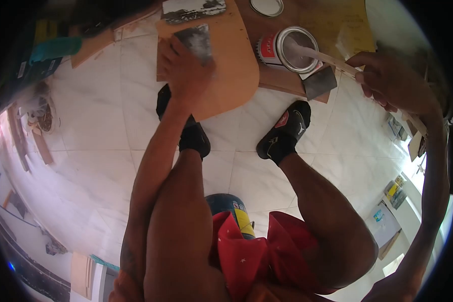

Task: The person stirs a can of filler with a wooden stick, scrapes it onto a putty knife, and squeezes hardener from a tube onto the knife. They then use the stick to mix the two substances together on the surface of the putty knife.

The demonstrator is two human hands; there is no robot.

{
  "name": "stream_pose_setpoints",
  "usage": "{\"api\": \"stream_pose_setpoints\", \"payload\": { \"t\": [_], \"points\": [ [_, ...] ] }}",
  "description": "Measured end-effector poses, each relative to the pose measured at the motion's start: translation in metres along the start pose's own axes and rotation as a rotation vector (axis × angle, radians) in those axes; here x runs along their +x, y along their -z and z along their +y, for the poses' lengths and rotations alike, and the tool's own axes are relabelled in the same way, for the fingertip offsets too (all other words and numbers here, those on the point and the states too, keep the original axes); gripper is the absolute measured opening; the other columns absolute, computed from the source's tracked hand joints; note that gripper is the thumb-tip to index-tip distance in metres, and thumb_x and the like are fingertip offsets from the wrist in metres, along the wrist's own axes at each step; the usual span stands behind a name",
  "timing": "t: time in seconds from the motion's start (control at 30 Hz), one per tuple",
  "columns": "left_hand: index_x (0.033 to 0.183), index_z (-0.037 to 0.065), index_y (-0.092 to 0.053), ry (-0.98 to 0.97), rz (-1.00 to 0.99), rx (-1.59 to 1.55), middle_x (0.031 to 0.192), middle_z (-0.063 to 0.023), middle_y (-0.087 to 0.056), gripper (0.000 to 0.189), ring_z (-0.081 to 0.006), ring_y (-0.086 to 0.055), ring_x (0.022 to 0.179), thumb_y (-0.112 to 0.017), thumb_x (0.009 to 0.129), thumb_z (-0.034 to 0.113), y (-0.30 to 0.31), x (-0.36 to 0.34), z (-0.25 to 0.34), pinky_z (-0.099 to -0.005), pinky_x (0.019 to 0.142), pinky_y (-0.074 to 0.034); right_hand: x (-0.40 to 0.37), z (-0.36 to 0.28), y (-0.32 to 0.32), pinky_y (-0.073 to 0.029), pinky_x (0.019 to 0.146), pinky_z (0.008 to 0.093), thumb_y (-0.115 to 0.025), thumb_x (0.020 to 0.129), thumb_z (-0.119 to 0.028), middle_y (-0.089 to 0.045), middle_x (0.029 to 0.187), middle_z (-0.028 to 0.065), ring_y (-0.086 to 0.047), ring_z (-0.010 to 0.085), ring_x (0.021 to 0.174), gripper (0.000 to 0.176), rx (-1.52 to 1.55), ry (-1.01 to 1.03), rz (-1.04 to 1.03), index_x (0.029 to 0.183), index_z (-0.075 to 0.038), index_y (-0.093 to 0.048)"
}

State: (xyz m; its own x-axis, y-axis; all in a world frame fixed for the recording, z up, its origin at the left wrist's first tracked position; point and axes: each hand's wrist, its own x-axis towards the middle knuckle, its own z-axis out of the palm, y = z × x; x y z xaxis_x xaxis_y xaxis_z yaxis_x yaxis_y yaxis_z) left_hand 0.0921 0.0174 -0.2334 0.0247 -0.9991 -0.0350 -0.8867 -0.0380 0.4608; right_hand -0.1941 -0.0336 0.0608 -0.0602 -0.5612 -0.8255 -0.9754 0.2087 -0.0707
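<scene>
My right hand (387, 80) is closed on a flat wooden stick (332, 59), whose far end dips into an open round can (298, 49) with a red and white label and grey contents. At the upper left, my left hand (186, 70) lies over a rounded orange-brown board (236, 65). A grey-smeared flat blade (196, 43) shows just beyond its fingers; how they hold it is partly hidden. Another flat piece with black and white smears (194, 10) rests at the board's top edge. Below the can is a dark square sheet (320, 83).
A round lid (267, 6) sits behind the can. My feet in black slippers (286, 128) stand on the tiled floor (90, 105), and a dark bucket (231, 204) is beneath me. A teal bottle (58, 49) lies left; wood scraps (41, 143) are nearby.
</scene>
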Motion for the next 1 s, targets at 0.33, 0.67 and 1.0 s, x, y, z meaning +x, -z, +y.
{"api": "stream_pose_setpoints", "payload": {
  "t": [0.33,0.67,1.0],
  "points": [
    [0.147,-0.010,-0.019,0.211,-0.101,-0.261,0.135,-0.0279,-0.039,0.106,-0.0449,-0.046,0.124,-0.084,0.073,0.028,0.013,-0.006,-0.037,-0.0473,0.101,-0.047,-0.021,0.010,0.024,-0.043,0.038,0.0235,-0.050,0.101,-0.019,-0.063,0.071,0.0065,-0.054,0.0083,0.045,0.033,-0.020,0.003,0.012,0.120,0.005,-0.061],
    [0.143,-0.003,-0.040,0.524,-0.368,-0.852,0.108,-0.0102,-0.065,0.077,-0.0198,-0.062,0.100,-0.081,0.083,0.023,0.033,0.008,-0.097,-0.0367,0.089,-0.050,-0.035,0.035,0.016,-0.043,0.040,0.0242,-0.052,0.099,-0.026,-0.069,0.074,0.0096,-0.054,0.0082,0.048,0.038,0.244,0.116,0.067,0.118,0.004,-0.065],
    [0.150,0.000,-0.036,0.726,-0.426,-0.979,0.120,-0.0155,-0.064,0.081,-0.0261,-0.062,0.103,-0.078,0.083,0.014,0.036,0.002,-0.119,-0.0437,0.087,-0.047,-0.069,0.028,-0.011,-0.045,0.047,0.0271,-0.051,0.096,-0.027,-0.071,0.078,0.0064,-0.053,0.0104,0.054,0.034,0.442,0.054,0.092,0.104,0.000,-0.072]
  ]
}}
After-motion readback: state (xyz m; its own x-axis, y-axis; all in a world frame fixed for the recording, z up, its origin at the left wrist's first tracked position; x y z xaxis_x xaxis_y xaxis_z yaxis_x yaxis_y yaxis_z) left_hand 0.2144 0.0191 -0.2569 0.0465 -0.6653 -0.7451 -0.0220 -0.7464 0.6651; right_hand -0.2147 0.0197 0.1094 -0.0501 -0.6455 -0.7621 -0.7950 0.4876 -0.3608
